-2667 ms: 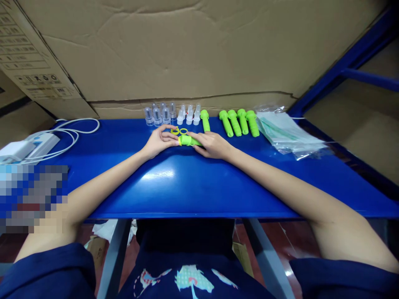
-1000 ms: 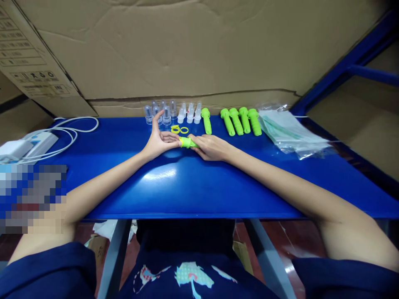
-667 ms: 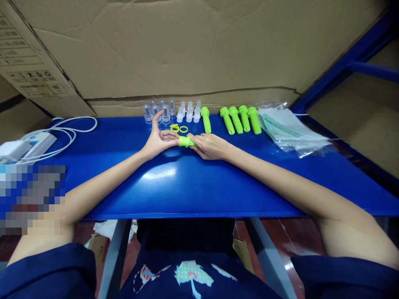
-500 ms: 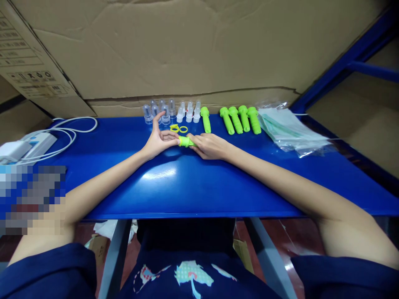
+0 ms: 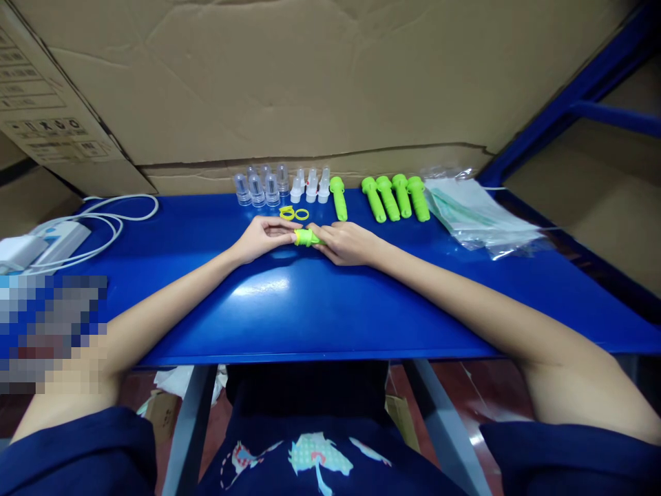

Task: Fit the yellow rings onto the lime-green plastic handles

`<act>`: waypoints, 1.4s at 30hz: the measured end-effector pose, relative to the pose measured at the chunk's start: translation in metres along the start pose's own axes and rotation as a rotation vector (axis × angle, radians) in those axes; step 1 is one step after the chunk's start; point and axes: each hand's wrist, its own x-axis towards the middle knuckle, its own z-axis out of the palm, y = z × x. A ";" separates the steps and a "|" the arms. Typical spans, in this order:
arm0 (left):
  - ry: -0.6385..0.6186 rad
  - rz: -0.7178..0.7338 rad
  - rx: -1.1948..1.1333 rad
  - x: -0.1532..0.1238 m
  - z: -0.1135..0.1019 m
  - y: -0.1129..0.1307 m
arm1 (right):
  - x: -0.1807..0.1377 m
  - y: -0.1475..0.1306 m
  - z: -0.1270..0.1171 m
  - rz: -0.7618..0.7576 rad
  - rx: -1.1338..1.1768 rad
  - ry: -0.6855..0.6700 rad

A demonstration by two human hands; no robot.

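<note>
A: How is the left hand point(image 5: 262, 238) set?

B: It is drawn in to a pinch: the yellow-edged left end of a green ribbed piece point(image 5: 306, 238) is held by thumb and fingers.

A: And the right hand point(image 5: 347, 243)?

B: It is closed about the other end of the same piece, which is held roughly level between both hands; part of that end is hidden by the fingers.

A: What is set out behind?

B: Two yellow rings point(image 5: 302, 214) are laid just beyond the hands on the blue tabletop point(image 5: 330, 317). Farther back, clear domed capsules point(image 5: 255, 188) are stood beside white-based clear tips point(image 5: 311, 187), with one green handle point(image 5: 338, 199) next to them. Four more green handles point(image 5: 388, 198) are laid side by side to the right, near a plastic packet point(image 5: 467, 215).

A: And the room?

B: The back is walled by cardboard point(image 5: 310, 89), and the right side is bounded by a blue frame point(image 5: 562, 93).

A: Where is space left?

B: A broad stretch is left between the hands and the front edge. The far left is taken up by a white cable point(image 5: 135, 216).
</note>
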 end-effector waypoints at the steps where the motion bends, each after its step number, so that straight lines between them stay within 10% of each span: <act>1: 0.007 -0.003 0.010 -0.001 0.000 0.000 | -0.001 0.000 0.000 -0.014 0.003 0.008; 24: 0.055 -0.047 -0.056 -0.002 0.011 0.006 | -0.005 0.004 -0.002 -0.026 -0.010 0.005; 42: 0.154 -0.029 -0.274 0.006 0.019 0.017 | 0.005 -0.013 -0.013 0.293 0.419 0.147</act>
